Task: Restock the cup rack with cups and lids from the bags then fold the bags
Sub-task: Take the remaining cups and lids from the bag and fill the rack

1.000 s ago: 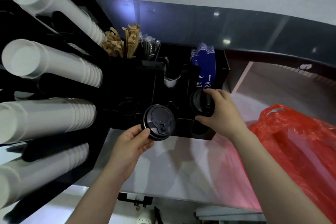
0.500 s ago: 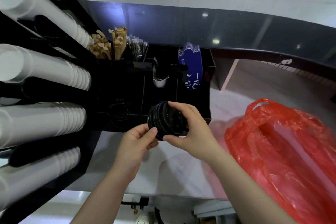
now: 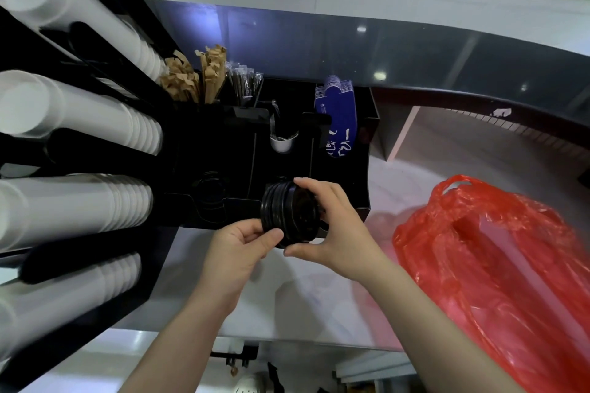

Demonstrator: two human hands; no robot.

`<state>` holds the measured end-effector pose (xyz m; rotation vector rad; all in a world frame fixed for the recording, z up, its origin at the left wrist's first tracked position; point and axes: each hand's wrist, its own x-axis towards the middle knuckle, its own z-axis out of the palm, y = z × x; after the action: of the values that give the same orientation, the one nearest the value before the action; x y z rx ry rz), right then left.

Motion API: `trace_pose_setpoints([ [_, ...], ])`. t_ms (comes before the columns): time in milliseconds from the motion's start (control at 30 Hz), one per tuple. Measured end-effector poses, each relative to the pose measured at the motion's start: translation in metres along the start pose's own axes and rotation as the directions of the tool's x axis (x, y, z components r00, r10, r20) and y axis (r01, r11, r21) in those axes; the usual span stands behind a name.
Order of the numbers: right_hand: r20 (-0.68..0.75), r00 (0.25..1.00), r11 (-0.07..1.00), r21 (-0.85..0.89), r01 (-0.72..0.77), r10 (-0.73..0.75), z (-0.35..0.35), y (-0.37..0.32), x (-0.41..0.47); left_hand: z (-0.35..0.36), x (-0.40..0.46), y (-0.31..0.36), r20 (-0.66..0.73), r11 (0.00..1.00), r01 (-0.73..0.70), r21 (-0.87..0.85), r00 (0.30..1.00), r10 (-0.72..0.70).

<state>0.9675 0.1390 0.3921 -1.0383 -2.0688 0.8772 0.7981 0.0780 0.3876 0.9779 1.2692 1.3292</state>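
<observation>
A short stack of black lids (image 3: 287, 212) lies on its side between my two hands, just in front of the black rack's (image 3: 344, 201) lower lid slots. My left hand (image 3: 238, 250) pinches the stack's left end with thumb and fingers. My right hand (image 3: 335, 233) wraps over its right end. Long stacks of white cups (image 3: 79, 118) stick out of the rack's tubes on the left. A red plastic bag (image 3: 498, 265) lies open on the counter to the right.
The rack's back compartments hold brown paper packets (image 3: 194, 73), wrapped straws (image 3: 244, 80), blue cup sleeves (image 3: 340, 118) and a small white cup (image 3: 282, 143). A dark raised ledge (image 3: 447, 51) runs behind the pale counter (image 3: 319, 290).
My hands came together: the lid held in my left hand and the lids in my right hand are now one stack held by both. The view shifted slightly.
</observation>
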Motion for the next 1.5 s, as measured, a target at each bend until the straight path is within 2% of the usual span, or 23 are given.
trace_pose_setpoints([
  [133, 0.049, 0.999, 1.000, 0.010, 0.013, -0.013, -0.003, 0.007, 0.000, -0.004, 0.001, 0.002, -0.007, 0.999, -0.046, 0.028, 0.999, 0.047],
  [233, -0.094, 0.995, 0.999, -0.008, -0.037, 0.036, -0.011, 0.016, 0.000, -0.012, 0.005, -0.001, -0.066, 0.999, -0.033, -0.012, 0.997, 0.032],
  [300, -0.192, 0.981, 0.969, -0.233, -0.078, 0.033, -0.020, 0.026, 0.003, -0.020, 0.008, -0.004, -0.091, 0.999, -0.017, -0.029, 0.996, 0.014],
  [333, -0.165, 0.985, 0.913, -0.392, -0.113, 0.052, -0.023, 0.032, 0.005, -0.025, 0.010, -0.006, -0.102, 1.000, -0.006, -0.025, 0.995, 0.004],
  [400, -0.012, 0.977, 0.735, -0.656, -0.168, 0.213, -0.024, 0.042, 0.009, -0.033, 0.013, -0.008, -0.128, 0.999, 0.015, -0.034, 0.992, -0.019],
  [433, 0.050, 0.957, 0.662, -0.733, -0.160, 0.287, -0.022, 0.047, 0.010, -0.037, 0.014, -0.008, -0.140, 0.998, 0.020, -0.056, 0.990, -0.028],
  [500, 0.104, 0.941, 0.571, -0.814, -0.106, 0.323, -0.015, 0.053, 0.011, -0.041, 0.016, -0.006, -0.129, 0.993, 0.023, -0.117, 0.991, -0.038],
  [600, 0.090, 0.950, 0.517, -0.852, -0.083, 0.299, -0.012, 0.055, 0.014, -0.043, 0.015, -0.002, -0.099, 0.977, 0.030, -0.213, 0.994, -0.052],
  [700, 0.093, 0.943, 0.485, -0.871, -0.079, 0.320, -0.013, 0.055, 0.017, -0.045, 0.016, -0.001, -0.145, 0.958, 0.049, -0.283, 0.985, -0.093],
  [833, 0.075, 0.934, 0.507, -0.854, -0.121, 0.350, -0.014, 0.053, 0.018, -0.049, 0.016, -0.001, -0.189, 0.951, 0.040, -0.307, 0.977, -0.102],
  [933, 0.000, 0.940, 0.586, -0.782, -0.212, 0.341, -0.017, 0.043, 0.021, -0.051, 0.017, 0.000, -0.189, 0.945, 0.028, -0.326, 0.977, -0.095],
  [1000, -0.089, 0.963, 0.677, -0.695, -0.242, 0.253, -0.018, 0.036, 0.022, -0.054, 0.017, 0.000, -0.175, 0.946, 0.024, -0.324, 0.981, -0.085],
  [1067, -0.111, 0.990, 0.751, -0.646, -0.139, 0.087, -0.013, 0.026, 0.025, -0.057, 0.016, -0.001, -0.176, 0.945, 0.017, -0.328, 0.981, -0.078],
  [1100, -0.074, 0.997, 0.758, -0.649, -0.059, 0.014, -0.008, 0.022, 0.028, -0.059, 0.016, -0.002, -0.184, 0.943, 0.015, -0.332, 0.980, -0.080],
  [1167, 0.058, 0.997, 0.716, -0.694, 0.071, -0.042, 0.006, 0.015, 0.036, -0.063, 0.017, -0.003, -0.203, 0.940, 0.015, -0.342, 0.975, -0.089],
  [1267, 0.227, 0.972, 0.547, -0.823, 0.153, 0.069, 0.030, 0.015, 0.048, -0.068, 0.016, -0.002, -0.226, 0.936, 0.010, -0.353, 0.969, -0.095],
  [1333, 0.269, 0.952, 0.477, -0.862, 0.170, 0.146, 0.039, 0.019, 0.052, -0.073, 0.013, -0.002, -0.241, 0.932, 0.006, -0.362, 0.965, -0.100],
  [1500, 0.273, 0.944, 0.459, -0.874, 0.162, 0.187, 0.046, 0.018, 0.057, -0.082, 0.006, -0.007, -0.279, 0.923, 0.017, -0.386, 0.951, -0.134],
])
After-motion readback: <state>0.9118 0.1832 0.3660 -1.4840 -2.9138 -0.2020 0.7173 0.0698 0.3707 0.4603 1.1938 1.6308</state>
